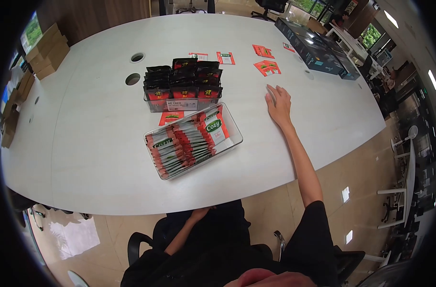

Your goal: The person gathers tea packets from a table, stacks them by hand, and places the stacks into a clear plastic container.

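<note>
My right hand (279,104) reaches over the white table, fingers stretched out and holding nothing. Just beyond its fingertips lie red and white tea sachets (267,68), with more red sachets (262,51) behind them. My left hand (201,213) rests on my lap by the table edge, its fingers mostly hidden. A clear plastic box (234,139) full of Cozy tea sachets (187,142) stands at an angle in front of me. Behind it is a grey bin (159,105) packed with black and red sachets (184,79). One red sachet (171,117) lies partly under the clear box.
Two sachets, one white and red (225,58), lie behind the bin. Dark flat boxes (313,50) line the far right edge of the table (103,167). Two round cable holes (133,79) are at the left. Cardboard boxes (48,52) stand at the far left.
</note>
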Available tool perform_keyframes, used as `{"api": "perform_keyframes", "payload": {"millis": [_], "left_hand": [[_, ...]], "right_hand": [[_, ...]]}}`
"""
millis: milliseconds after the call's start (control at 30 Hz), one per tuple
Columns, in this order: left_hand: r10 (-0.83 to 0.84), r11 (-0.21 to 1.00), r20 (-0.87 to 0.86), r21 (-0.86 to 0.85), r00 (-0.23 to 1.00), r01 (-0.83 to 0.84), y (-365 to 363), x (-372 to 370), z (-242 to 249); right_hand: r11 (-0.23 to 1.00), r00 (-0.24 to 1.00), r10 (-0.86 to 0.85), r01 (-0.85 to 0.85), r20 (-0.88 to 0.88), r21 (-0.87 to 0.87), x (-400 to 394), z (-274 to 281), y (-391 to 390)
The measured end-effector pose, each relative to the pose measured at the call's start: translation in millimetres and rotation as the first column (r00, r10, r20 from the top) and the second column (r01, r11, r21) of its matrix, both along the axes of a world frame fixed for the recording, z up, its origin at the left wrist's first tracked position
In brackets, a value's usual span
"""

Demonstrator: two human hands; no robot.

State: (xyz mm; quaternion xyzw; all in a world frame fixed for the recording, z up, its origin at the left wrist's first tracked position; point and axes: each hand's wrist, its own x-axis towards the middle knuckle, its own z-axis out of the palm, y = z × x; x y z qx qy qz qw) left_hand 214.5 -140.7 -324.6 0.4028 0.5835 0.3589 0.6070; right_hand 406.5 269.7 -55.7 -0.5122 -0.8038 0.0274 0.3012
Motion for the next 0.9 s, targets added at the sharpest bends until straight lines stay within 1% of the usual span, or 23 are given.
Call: {"api": "perform_keyframes", "payload": {"millis": [33,67,100,133,167,200,233,267,300,333,400,533,567,600,633,667,700,733,767,800,833,867,900], "left_hand": [[-0.022,0.999,-0.031,0.038,0.999,0.023,0.0,-1.2,-0.3],[-0.044,0.996,-0.062,0.071,0.997,0.048,-0.4,-2.1,-0.9],[-0.042,0.997,-0.055,0.056,0.998,0.045,-0.4,-2.9,3.0],[-0.038,0.997,-0.067,0.057,0.997,0.042,-4.6,-3.1,-23.4],[0.001,0.993,-0.172,0.112,0.985,0.019,-13.4,-0.1,-72.5],[0.043,0.986,-0.272,0.169,0.961,0.004,-20.3,1.1,-106.5],[0.044,0.987,-0.275,0.163,0.960,0.001,-20.0,0.8,-106.3],[0.044,0.987,-0.282,0.162,0.959,0.003,-18.3,-2.3,-106.9],[0.026,0.989,-0.293,0.149,0.956,0.019,-14.2,-1.5,-97.3],[0.008,0.990,-0.303,0.135,0.953,0.034,-12.5,-3.2,-88.1],[-0.027,0.993,-0.321,0.104,0.947,0.063,-10.5,-3.6,-65.8],[-0.081,0.992,-0.350,0.062,0.933,0.110,-5.1,-5.9,-19.8],[-0.076,0.992,-0.351,0.065,0.933,0.105,-2.8,-4.8,-3.5],[-0.085,0.993,-0.321,0.053,0.943,0.107,-0.8,-3.5,20.4],[-0.094,0.993,-0.291,0.039,0.952,0.110,0.0,-1.6,44.5],[-0.091,0.993,-0.292,0.039,0.952,0.108,0.3,0.9,65.7],[-0.128,0.980,-0.321,0.106,0.938,0.170,0.1,3.7,86.4],[-0.163,0.957,-0.353,0.169,0.922,0.234,-0.4,6.8,109.5],[-0.162,0.957,-0.356,0.169,0.920,0.234,-0.9,10.4,139.7],[-0.217,0.869,-0.495,0.295,0.841,0.398,-2.4,14.5,173.5],[-0.234,0.738,-0.631,0.381,0.740,0.558,-4.6,18.3,201.0],[-0.232,0.740,-0.636,0.376,0.736,0.558,-7.6,21.5,220.3],[-0.304,0.642,-0.577,0.463,0.758,0.611,-10.8,24.4,236.5]], "right_hand": [[1.000,1.000,0.008,-0.008,-0.011,0.006,-7.9,3.0,15.4],[0.997,0.996,-0.071,0.070,-0.049,-0.033,-15.1,4.6,28.5],[0.986,0.985,-0.152,0.146,-0.082,-0.076,-21.8,5.2,39.0],[0.987,0.985,-0.148,0.141,-0.094,-0.076,-27.6,6.3,46.8],[0.983,0.982,-0.176,0.172,-0.066,-0.056,-31.9,7.7,52.6],[0.978,0.978,-0.206,0.205,-0.036,-0.036,-35.0,8.2,57.5],[0.978,0.977,-0.206,0.205,-0.045,-0.038,-37.6,7.8,61.9],[0.975,0.975,-0.222,0.222,-0.013,-0.021,-39.5,7.3,65.4],[0.971,0.971,-0.239,0.239,0.020,-0.004,-40.1,6.8,67.9],[0.971,0.971,-0.240,0.240,0.017,-0.006,-40.0,7.9,68.6],[0.978,0.974,-0.201,0.206,0.105,-0.036,-39.1,9.5,67.3],[0.988,0.985,-0.147,0.150,0.084,-0.027,-34.6,10.4,69.6],[0.992,0.992,-0.117,0.120,0.046,-0.049,-31.7,12.1,69.7],[0.993,0.996,-0.088,0.089,0.008,-0.072,-30.3,12.6,68.6],[0.994,0.996,-0.086,0.086,0.006,-0.073,-30.5,13.5,66.0],[0.996,0.996,-0.083,0.082,-0.032,-0.037,-30.8,16.1,63.3],[0.997,0.994,-0.081,0.081,-0.070,-0.001,-30.9,17.7,61.4],[0.997,0.994,-0.081,0.081,-0.072,-0.002,-31.2,13.7,63.4],[0.994,0.993,-0.050,0.059,-0.106,0.090,-31.9,6.1,69.2],[0.983,0.990,-0.015,0.040,-0.139,0.181,-32.7,0.4,73.0],[0.983,0.989,-0.012,0.039,-0.144,0.180,-33.6,-2.5,74.1],[0.984,0.995,-0.026,0.043,-0.096,0.172,-34.7,-4.8,74.4],[0.985,0.998,-0.039,0.047,-0.049,0.165,-35.9,-6.1,73.9]]}}
